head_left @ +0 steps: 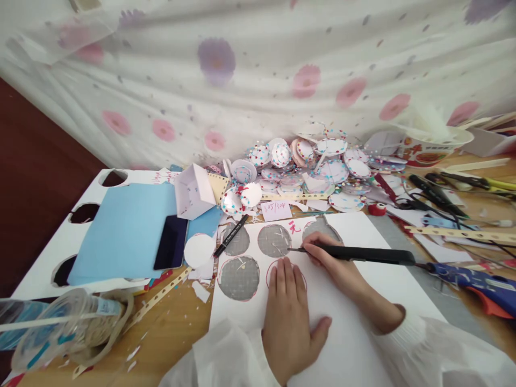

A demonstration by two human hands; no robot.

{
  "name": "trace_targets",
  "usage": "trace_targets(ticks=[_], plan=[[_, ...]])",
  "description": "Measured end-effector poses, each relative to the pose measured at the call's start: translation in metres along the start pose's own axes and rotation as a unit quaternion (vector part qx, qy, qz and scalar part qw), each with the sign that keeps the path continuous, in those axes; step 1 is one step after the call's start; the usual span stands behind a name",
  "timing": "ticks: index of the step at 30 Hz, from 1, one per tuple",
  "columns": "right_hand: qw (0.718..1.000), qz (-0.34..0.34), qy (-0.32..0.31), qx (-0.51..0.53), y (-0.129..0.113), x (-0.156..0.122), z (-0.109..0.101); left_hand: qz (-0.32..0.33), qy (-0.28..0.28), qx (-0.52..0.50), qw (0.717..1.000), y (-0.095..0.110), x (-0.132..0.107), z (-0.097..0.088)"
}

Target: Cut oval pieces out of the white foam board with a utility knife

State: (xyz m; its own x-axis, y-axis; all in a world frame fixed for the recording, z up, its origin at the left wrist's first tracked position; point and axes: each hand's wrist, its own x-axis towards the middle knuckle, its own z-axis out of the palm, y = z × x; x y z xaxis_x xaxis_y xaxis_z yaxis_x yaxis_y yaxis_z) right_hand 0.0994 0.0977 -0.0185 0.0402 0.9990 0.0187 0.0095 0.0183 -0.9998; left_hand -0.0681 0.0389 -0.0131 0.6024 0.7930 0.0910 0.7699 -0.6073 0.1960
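My left hand (288,317) lies flat on a white paper sheet (342,328), fingers together and thumb out, covering most of a red-outlined circle. My right hand (330,263) is closed around a long black-handled tool (365,254) with a thin metal tip. That tip points left, just above my left fingertips, near the edge of a round hole (274,240). Several round holes in the sheet show a grey surface below, with paper slivers lying in some. A black marker (231,235) rests across the sheet's upper left, and a white paper disc (199,251) lies beside it.
Decorated paper discs (282,166) are heaped along the curtain. Blue paper (124,231), a dark phone (170,242) and a white box (194,192) stand left. Plastic cups (60,333) occupy the near left. A blue glue gun (475,285) and a paper bowl (431,145) are right.
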Motion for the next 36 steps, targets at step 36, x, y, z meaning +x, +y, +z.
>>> trace_targets(ticks=[36], plan=[[0.975,-0.094,-0.094,-0.180,0.008,0.001,0.007,-0.002,-0.027,-0.046,0.999,-0.089,0.025,-0.006]])
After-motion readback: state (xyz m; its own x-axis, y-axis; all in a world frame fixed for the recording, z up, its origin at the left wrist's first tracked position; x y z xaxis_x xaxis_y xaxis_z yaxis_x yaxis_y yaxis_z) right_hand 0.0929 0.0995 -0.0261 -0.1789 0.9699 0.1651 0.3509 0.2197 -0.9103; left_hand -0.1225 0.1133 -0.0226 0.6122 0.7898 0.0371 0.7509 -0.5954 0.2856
